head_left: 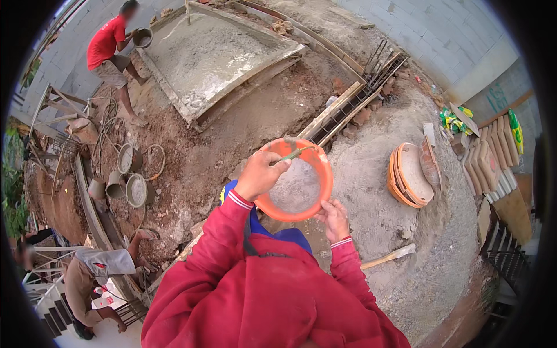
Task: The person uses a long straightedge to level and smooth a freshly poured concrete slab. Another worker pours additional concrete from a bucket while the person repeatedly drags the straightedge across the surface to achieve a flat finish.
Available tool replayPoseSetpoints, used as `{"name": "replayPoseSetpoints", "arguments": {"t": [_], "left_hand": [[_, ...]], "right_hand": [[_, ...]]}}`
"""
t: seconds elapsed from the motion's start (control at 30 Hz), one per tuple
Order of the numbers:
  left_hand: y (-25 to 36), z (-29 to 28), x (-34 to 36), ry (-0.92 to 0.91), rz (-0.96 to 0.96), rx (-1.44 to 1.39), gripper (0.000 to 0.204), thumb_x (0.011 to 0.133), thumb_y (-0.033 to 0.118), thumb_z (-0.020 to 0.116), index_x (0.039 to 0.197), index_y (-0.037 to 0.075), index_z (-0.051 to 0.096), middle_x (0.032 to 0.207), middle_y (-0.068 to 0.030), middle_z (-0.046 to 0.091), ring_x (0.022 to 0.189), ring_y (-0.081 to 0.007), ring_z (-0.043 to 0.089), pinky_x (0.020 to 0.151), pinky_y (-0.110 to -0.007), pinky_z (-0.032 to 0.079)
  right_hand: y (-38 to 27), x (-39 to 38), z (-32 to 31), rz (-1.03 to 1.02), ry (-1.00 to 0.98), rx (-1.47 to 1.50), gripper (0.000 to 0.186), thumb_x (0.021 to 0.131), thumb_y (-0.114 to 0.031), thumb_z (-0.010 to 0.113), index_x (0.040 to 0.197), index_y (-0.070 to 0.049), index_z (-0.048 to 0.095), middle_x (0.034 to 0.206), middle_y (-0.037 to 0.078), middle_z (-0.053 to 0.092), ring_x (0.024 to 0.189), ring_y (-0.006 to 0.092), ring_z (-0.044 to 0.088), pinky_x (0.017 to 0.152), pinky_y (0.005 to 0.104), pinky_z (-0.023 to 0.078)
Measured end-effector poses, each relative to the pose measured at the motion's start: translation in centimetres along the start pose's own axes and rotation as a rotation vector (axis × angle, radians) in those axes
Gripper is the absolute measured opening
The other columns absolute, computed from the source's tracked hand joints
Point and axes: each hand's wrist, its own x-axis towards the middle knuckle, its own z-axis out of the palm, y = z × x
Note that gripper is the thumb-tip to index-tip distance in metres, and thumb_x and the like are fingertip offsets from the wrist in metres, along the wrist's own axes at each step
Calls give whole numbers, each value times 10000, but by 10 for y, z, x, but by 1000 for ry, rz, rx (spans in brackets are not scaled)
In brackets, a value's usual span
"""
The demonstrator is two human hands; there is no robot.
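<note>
An orange plastic basin (pixel 328 184) is in front of my body, its inside coated with grey cement residue. My left hand (pixel 259 176) reaches over the basin's left side. Its thumb and fingers are closed on a short green stick-like piece (pixel 297 153) that reaches over the opening to the far rim. Whether this piece is fixed to the basin, I cannot tell. At the near right rim, my right hand (pixel 335 220) grips the basin's edge with thumb and fingers. Both arms wear red sleeves.
Stacked orange basins (pixel 395 184) stand right, beside a wooden-handled tool (pixel 389 257). A wood-framed rebar trench (pixel 348 110) runs beyond my basin. Wet concrete fills a slab form (pixel 217 58). A co-worker in red (pixel 107 43) holds a bucket (pixel 142 38); another person (pixel 87 278) bends lower left, near several buckets (pixel 139 191).
</note>
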Motion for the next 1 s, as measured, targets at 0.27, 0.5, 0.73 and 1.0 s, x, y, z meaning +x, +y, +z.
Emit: {"name": "replayPoseSetpoints", "arguments": {"t": [0.27, 0.5, 0.73, 1.0], "left_hand": [[-10, -31, 173, -19, 155, -60, 336, 855, 291, 681, 808, -38, 722, 597, -194, 579, 605, -265, 630, 610, -426, 470], [-58, -99, 367, -68, 132, 104, 304, 840, 290, 679, 829, -9, 734, 669, -200, 636, 620, -280, 633, 630, -407, 492], [-98, -216, 591, -84, 99, 0, 303, 861, 328, 665, 882, 35, 742, 806, -226, 665, 771, -373, 656, 697, -462, 489], [-117, -316, 778, 179, 219, -188, 210, 930, 230, 604, 882, 30, 647, 823, -222, 635, 798, -415, 615, 701, -502, 449]], "right_hand": [[-78, 108, 60, -143, 110, 16, 119, 933, -106, 579, 990, -2, 589, 911, 106, 658, 781, 203, 665, 726, 372, 583], [-130, 274, 157, -147, 221, -82, 93, 913, -79, 606, 960, -2, 588, 862, 94, 648, 719, 191, 658, 636, 337, 576], [-203, 469, 317, -103, 333, -96, 131, 910, -82, 631, 982, 12, 574, 865, 99, 644, 701, 187, 660, 604, 317, 593], [-307, 648, 483, -178, 376, -153, 153, 909, -53, 634, 1001, 28, 542, 875, 99, 619, 682, 186, 643, 635, 343, 619]]}}
